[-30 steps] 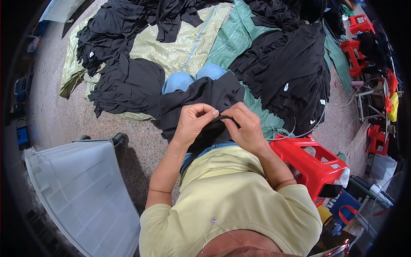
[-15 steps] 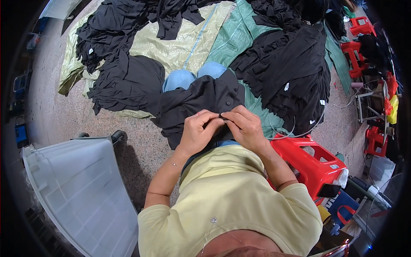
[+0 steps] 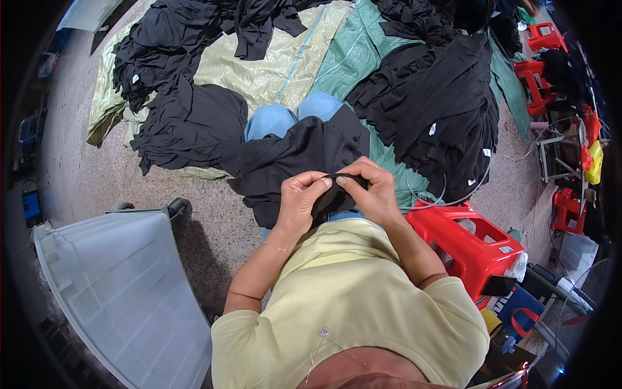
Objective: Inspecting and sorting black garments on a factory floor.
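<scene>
A black buttoned garment (image 3: 291,152) lies across my lap, covering most of my jeans, with my light blue knees (image 3: 271,122) showing beyond it. My left hand (image 3: 300,198) pinches the garment's edge between thumb and fingers. Close beside it, my right hand (image 3: 370,191) grips the same edge, its thumb lying along the fabric. Between the two thumbs a short stretch of dark edge is held up. A dark button (image 3: 346,162) shows on the cloth just above my right hand. What lies under the fingertips is hidden.
Heaps of black garments (image 3: 434,104) lie on yellow (image 3: 259,78) and green (image 3: 340,61) woven sheets. A red stool (image 3: 479,249) stands at my right with a phone (image 3: 499,286) near its edge. A white plastic bin (image 3: 123,279) on wheels is at my left.
Both hands have turned slightly, so the thumbs now lie flatter along the cloth and more of the dark edge shows between them. The hold on the garment continues.
</scene>
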{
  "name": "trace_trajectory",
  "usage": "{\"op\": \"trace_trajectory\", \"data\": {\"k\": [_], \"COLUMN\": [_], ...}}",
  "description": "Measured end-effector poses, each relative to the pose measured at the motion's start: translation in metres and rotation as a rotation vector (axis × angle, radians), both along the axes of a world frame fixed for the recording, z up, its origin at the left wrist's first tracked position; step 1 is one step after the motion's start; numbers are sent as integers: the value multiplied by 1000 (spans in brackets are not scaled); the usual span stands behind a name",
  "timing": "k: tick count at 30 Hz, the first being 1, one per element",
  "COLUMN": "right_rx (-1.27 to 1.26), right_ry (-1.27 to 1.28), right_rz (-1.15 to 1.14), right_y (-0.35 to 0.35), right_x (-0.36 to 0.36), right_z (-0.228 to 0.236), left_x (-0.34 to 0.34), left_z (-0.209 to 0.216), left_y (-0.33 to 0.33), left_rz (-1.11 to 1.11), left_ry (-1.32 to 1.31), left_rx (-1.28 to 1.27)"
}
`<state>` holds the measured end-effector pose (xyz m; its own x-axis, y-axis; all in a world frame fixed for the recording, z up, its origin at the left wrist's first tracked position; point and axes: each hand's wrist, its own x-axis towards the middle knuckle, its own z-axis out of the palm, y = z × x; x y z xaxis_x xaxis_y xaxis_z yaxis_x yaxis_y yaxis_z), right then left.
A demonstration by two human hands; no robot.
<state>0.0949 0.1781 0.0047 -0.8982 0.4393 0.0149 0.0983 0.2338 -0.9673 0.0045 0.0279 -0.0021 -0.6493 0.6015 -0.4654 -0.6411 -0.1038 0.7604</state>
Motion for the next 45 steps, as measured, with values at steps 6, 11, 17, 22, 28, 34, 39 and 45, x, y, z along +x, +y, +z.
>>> {"op": "trace_trajectory", "data": {"k": [6,11,17,22,28,34,39,45], "right_rx": [-967,-1020,-433,566,643,432,500,541], "right_ry": [-139,-169,-111,117,121,10,-117,3], "right_rz": [-95,-12,83,200,152,180,225,190], "right_y": [0,2,-1,-19,-31,1,11,10], "right_x": [0,-1,0,4,2,8,12,13], "right_z": [-17,-23,-6,13,14,19,20,17], "left_x": [16,14,-2,-23,-22,-14,-12,-10], "left_z": [-8,-12,-15,-21,-10,4,-3,-2], "left_y": [3,2,-8,-5,21,24,22,17], "left_rz": [82,91,-77,-371,-169,47,28,67], "left_ry": [121,111,50,-124,133,230,689,415], "left_rx": [18,-26,-76,-204,-80,113,-188,-184]}}
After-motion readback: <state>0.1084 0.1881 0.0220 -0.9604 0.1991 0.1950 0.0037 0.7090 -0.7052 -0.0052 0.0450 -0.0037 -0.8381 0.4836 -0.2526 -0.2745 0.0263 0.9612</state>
